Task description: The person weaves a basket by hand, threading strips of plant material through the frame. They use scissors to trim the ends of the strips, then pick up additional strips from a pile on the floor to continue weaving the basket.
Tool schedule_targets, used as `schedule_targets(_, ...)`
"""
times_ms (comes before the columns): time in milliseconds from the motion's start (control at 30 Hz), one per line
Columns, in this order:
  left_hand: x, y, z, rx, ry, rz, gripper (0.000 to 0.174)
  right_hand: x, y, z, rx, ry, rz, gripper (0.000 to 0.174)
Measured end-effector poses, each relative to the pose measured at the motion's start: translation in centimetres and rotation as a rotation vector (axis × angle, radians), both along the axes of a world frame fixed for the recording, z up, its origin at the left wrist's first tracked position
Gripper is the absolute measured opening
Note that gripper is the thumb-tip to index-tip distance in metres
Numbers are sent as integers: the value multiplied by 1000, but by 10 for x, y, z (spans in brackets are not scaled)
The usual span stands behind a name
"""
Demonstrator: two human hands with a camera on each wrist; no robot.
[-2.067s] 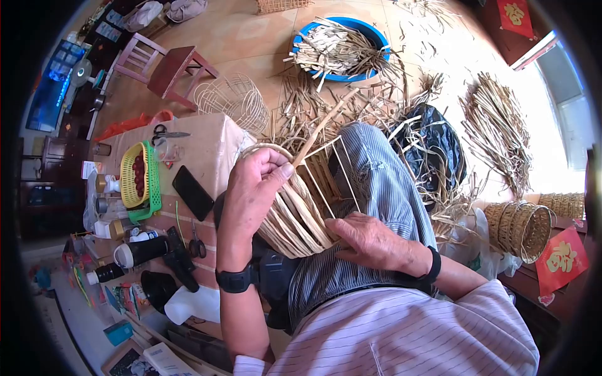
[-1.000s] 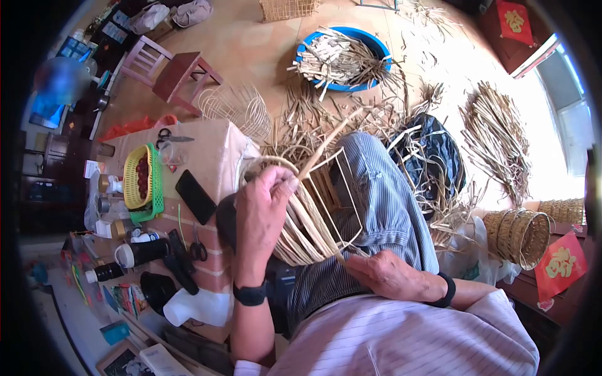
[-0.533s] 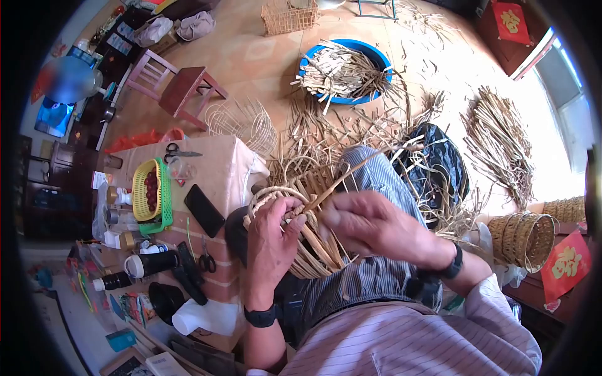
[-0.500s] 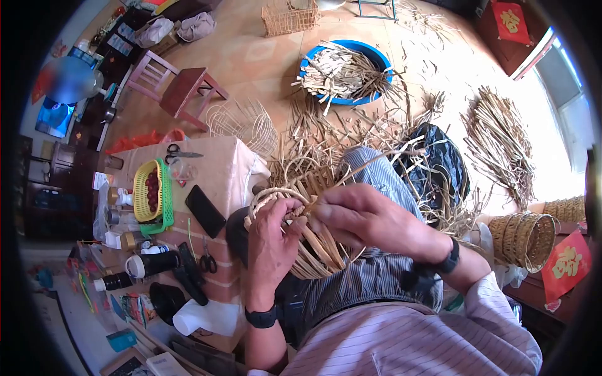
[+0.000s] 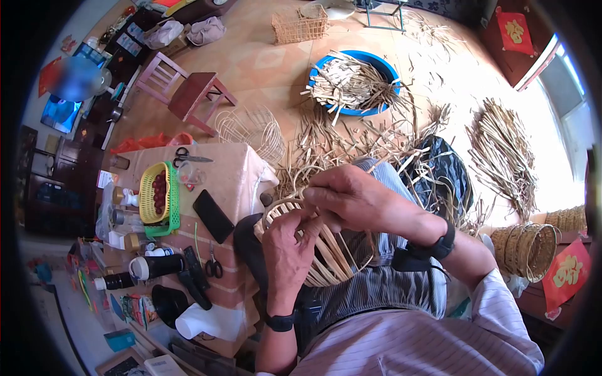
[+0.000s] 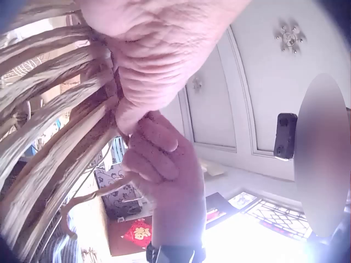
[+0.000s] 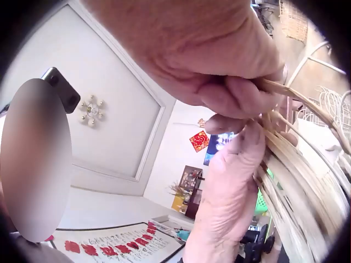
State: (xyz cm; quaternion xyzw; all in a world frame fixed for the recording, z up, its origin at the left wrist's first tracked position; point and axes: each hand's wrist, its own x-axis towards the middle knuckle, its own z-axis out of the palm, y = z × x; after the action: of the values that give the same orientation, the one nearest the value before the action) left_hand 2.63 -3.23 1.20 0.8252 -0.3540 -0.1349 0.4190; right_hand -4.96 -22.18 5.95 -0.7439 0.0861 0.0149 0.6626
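Note:
A partly woven basket (image 5: 332,260) of pale dried plant strips rests on the person's lap, its thin frame bars showing at one side. The left hand (image 5: 290,247) pinches the basket's rim, thumb and fingers at the edge where the strips turn over. Just above it, the right hand (image 5: 360,197) has curled fingers and pinches a dried strip (image 7: 307,101), which runs out past the fingertips in the right wrist view. Both hands' fingertips sit close together at the rim. In the left wrist view, side-by-side strips (image 6: 49,131) run down from the left hand.
To the left is a cloth-covered table (image 5: 219,163) with scissors (image 5: 213,268), a phone (image 5: 213,216) and a yellow basket (image 5: 150,194) of red fruit. Ahead are a wire frame (image 5: 254,135), a blue tub (image 5: 395,78) of strips and a black bag (image 5: 439,175).
The right hand has risen from the basket's lower edge to the rim, taken hold of the strip there, and moved across the rim beside the left hand. The left hand stays at the rim.

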Motion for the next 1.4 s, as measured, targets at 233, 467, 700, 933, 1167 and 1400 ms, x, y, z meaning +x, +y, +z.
schedule_targets(233,-13,-1,0,-49,-122,34,21,-13,-9,15,278,114,57,36)
schedule_targets(467,-37,6,-4,-93,-138,23,16,-8,-24,15,216,42,247,42)
schedule_targets(700,-39,12,-1,-108,-90,39,16,3,-32,-16,171,-274,617,23)
schedule_targets(933,-36,8,-9,-135,-124,36,16,6,-9,-11,-295,-337,333,27)
schedule_targets(1167,-41,7,-10,-134,-105,111,16,15,0,-7,-379,-133,374,28)
schedule_targets(1400,-37,6,-13,-153,-37,89,18,15,14,-23,-691,-240,275,27)
